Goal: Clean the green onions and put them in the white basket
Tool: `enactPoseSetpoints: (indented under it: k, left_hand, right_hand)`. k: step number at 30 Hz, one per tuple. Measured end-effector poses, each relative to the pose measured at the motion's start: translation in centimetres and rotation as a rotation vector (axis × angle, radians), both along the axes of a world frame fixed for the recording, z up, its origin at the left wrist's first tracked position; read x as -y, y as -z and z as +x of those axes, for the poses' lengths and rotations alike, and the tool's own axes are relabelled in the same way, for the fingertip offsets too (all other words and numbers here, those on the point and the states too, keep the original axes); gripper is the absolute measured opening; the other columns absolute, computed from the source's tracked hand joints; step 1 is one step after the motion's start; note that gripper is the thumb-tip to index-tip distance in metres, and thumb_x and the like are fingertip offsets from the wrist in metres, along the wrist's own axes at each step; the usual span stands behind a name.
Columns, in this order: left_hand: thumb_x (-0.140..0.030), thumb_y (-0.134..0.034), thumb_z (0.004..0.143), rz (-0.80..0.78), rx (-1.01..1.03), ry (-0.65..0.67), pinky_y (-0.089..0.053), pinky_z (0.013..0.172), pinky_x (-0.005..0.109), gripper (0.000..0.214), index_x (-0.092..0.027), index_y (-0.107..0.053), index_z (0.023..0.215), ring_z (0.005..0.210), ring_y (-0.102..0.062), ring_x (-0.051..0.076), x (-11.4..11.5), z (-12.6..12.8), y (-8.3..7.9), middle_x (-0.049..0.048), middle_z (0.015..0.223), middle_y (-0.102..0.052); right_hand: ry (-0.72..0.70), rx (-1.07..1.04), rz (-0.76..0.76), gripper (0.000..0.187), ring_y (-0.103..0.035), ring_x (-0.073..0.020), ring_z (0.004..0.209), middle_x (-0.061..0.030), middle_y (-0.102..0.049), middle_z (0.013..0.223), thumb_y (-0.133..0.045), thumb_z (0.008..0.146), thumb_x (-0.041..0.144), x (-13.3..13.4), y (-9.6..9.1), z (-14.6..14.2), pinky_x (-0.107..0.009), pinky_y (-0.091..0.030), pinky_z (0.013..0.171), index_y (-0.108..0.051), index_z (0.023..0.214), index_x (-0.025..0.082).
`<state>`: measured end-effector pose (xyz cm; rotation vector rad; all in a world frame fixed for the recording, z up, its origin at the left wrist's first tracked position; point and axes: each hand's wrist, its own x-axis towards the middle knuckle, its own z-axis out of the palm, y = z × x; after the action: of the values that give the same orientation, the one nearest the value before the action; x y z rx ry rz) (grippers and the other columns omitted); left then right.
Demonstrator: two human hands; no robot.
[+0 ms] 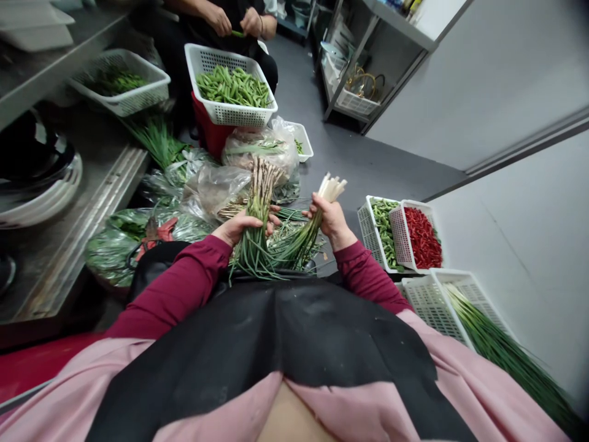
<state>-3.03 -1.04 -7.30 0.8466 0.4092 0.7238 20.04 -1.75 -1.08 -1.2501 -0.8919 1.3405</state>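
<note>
My left hand (245,227) is wrapped round a thick bunch of scallions (260,202) whose root ends are brown and point up. In my right hand (327,216) is a smaller bunch of scallions (332,187), with clean white ends standing above the fist. The green tops of both bunches hang down and meet over my lap on the black apron (276,325). Beneath and beyond my hands lies a heap of scallion scraps and leaves (294,232), partly hidden by the bunches.
A basket of green pods (234,86) stands ahead, before a co-worker whose hands (234,22) hold a green piece. Plastic bags of greens (138,236) lie left beside a metal shelf (92,233). At right are baskets of red chillies (421,236), green peppers (386,224) and long scallions (497,331).
</note>
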Motion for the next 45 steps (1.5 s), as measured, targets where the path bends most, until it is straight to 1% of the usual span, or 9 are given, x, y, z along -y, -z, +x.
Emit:
enactPoseSetpoints:
  k: [5,8,16,21,28,35,40,42,45]
  left_hand:
    - [-0.019,-0.068,0.057,-0.048,-0.082,0.016,-0.059,0.072,0.038,0.067,-0.009,-0.058,0.123,0.084,-0.071,0.030,0.1,0.6,1.0,0.0150,0.098,-0.073]
    - [-0.020,-0.070,0.058,-0.080,-0.133,0.000,-0.058,0.068,0.038,0.059,-0.009,-0.062,0.115,0.073,-0.071,0.028,-0.1,0.7,1.8,0.0119,0.088,-0.074]
    - [-0.017,-0.078,0.056,0.016,-0.209,-0.258,-0.053,0.066,0.029,0.028,-0.010,-0.069,0.081,0.064,-0.065,0.016,-0.6,1.2,1.1,0.0067,0.078,-0.073]
    - [-0.023,-0.083,0.056,0.110,-0.305,-0.323,-0.051,0.075,0.031,0.025,-0.011,-0.071,0.074,0.068,-0.064,0.016,-0.3,1.8,1.1,0.0051,0.075,-0.072]
    - [-0.028,-0.084,0.056,0.130,-0.311,-0.324,-0.050,0.075,0.032,0.032,-0.011,-0.072,0.080,0.071,-0.064,0.017,0.0,2.2,1.0,0.0065,0.079,-0.073]
    - [-0.026,-0.085,0.055,0.095,-0.211,-0.268,-0.050,0.081,0.035,0.041,-0.010,-0.072,0.091,0.077,-0.067,0.020,0.7,2.9,0.9,0.0081,0.084,-0.074]
    - [-0.027,-0.084,0.058,0.050,-0.149,-0.198,-0.051,0.082,0.036,0.052,-0.009,-0.071,0.105,0.077,-0.068,0.021,1.1,3.2,0.7,0.0091,0.087,-0.074]
    - [-0.028,-0.084,0.058,0.068,-0.147,-0.215,-0.050,0.086,0.037,0.054,-0.009,-0.070,0.107,0.082,-0.068,0.022,1.0,3.2,0.6,0.0098,0.091,-0.074]
    - [-0.028,-0.086,0.054,0.073,-0.218,-0.297,-0.049,0.088,0.039,0.050,-0.008,-0.072,0.097,0.083,-0.068,0.023,0.8,3.0,0.6,0.0098,0.089,-0.074]
  right_hand:
    - [-0.271,0.303,-0.013,0.032,-0.051,-0.0099,0.050,0.0026,-0.058,0.058,-0.082,0.057,0.033,1.6,1.6,-4.1,-0.025,-0.048,0.052,-0.063,0.074,0.014]
    - [-0.265,0.417,-0.025,0.025,-0.054,-0.0117,0.055,0.0027,-0.058,0.057,-0.080,0.059,0.029,1.6,2.6,-5.5,-0.025,-0.047,0.054,-0.063,0.069,0.014]
    - [-0.089,0.105,-0.135,0.026,-0.047,-0.0079,0.044,-0.0002,-0.061,0.061,-0.078,0.063,0.029,0.2,3.0,-3.0,-0.023,-0.040,0.041,-0.060,0.073,0.014]
    - [-0.239,-0.013,-0.050,0.029,-0.048,-0.0076,0.047,0.0001,-0.061,0.066,-0.079,0.062,0.029,0.9,3.3,-3.1,-0.021,-0.038,0.040,-0.063,0.081,0.014]
    - [-0.320,0.003,0.020,0.035,-0.046,-0.0077,0.042,0.0023,-0.061,0.062,-0.077,0.062,0.034,1.1,4.3,-2.9,-0.023,-0.038,0.040,-0.063,0.087,0.014]
    - [-0.193,0.005,-0.014,0.022,-0.047,-0.0083,0.041,0.0047,-0.057,0.055,-0.070,0.062,0.025,2.0,5.0,-4.2,-0.022,-0.039,0.040,-0.058,0.079,0.017]
    - [-0.005,0.042,-0.079,0.027,-0.047,-0.0078,0.043,0.0030,-0.059,0.060,-0.071,0.059,0.026,2.4,4.3,-5.3,-0.022,-0.040,0.039,-0.062,0.082,0.015]
    - [0.020,0.076,-0.074,0.032,-0.045,-0.0075,0.043,0.0037,-0.058,0.060,-0.073,0.058,0.029,2.5,4.1,-5.2,-0.023,-0.041,0.040,-0.064,0.086,0.015]
    - [-0.010,0.137,-0.063,0.030,-0.045,-0.0080,0.042,0.0041,-0.055,0.055,-0.076,0.058,0.034,2.8,3.9,-4.7,-0.024,-0.040,0.041,-0.065,0.079,0.015]
